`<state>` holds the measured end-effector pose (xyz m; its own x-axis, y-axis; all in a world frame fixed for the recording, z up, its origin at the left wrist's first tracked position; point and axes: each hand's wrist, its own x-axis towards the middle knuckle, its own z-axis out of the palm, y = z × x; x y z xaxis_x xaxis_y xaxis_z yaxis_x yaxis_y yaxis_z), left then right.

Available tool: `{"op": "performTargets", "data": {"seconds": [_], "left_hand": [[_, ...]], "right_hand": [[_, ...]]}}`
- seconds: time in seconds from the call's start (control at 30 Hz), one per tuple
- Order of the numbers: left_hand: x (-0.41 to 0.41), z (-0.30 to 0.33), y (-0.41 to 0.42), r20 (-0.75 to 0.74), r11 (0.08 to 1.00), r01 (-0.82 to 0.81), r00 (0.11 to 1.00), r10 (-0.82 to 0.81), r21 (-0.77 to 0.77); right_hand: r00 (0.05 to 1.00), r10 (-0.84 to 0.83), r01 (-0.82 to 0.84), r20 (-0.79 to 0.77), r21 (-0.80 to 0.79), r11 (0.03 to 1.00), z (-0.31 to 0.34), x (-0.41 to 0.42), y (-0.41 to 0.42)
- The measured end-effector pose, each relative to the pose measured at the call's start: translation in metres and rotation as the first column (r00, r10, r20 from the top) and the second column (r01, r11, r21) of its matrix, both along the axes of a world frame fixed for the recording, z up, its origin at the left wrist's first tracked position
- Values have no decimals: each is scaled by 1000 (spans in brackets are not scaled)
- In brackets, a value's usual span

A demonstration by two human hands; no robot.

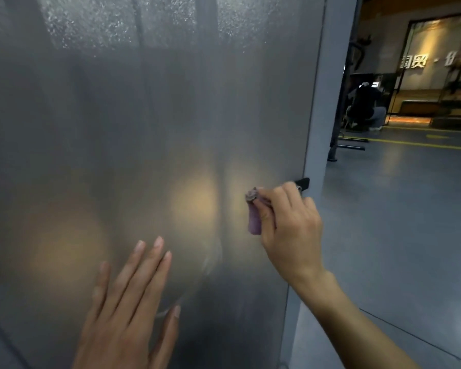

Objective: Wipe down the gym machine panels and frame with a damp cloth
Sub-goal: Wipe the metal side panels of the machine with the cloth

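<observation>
Head view: right hand (290, 225) pinches cloth (254, 217) against panel (144, 129).

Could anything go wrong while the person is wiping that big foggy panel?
Maybe. The right hand grips only a small bunched purple cloth, so it might slip out or leave patches unwiped on the large frosted grey panel. The left hand lies flat against the panel and may leave fresh prints. The cloth is also close to a black clip on the panel's edge and might snag.

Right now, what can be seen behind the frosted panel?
Behind the frosted panel only dark upright bars and blurred warm glows show through. Their details are hidden by the frosting, and the left hand covers the lower part.
</observation>
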<state>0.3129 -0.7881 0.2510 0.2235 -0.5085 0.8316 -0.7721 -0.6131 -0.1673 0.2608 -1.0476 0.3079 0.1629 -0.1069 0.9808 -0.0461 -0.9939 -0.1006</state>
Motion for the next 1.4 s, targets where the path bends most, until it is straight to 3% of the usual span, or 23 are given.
{"op": "performTargets", "data": {"seconds": [0.13,0.3,0.47,0.6,0.7,1.07,1.2,1.33,1.4], "left_hand": [[-2,8,-7,-3,1000,8,1000,-8,6],[-5,39,-35,42,994,81,996,-85,75],[0,103,-77,166,976,70,980,-106,206],[16,145,-93,271,962,30,957,-107,272],[26,142,-93,315,961,16,943,-106,274],[31,131,-96,370,975,-9,926,-76,222],[31,129,-97,379,977,-14,923,-69,211],[31,130,-97,377,979,-1,923,-77,202],[31,130,-97,371,979,3,925,-80,204]], "right_hand": [[998,-42,51,-45,221,974,3,-14,-30],[998,43,-30,-34,316,948,3,-13,-17],[962,199,-125,-188,348,929,-13,-34,-29],[972,216,-155,-96,434,888,1,-58,-58],[964,259,-198,-64,479,855,20,-67,-77],[955,274,-204,-108,427,881,49,-45,-80],[957,277,-246,-88,264,933,46,-35,-62],[909,264,-251,-322,84,964,34,-33,-54],[931,259,-240,-257,101,965,38,-46,-64]]}}
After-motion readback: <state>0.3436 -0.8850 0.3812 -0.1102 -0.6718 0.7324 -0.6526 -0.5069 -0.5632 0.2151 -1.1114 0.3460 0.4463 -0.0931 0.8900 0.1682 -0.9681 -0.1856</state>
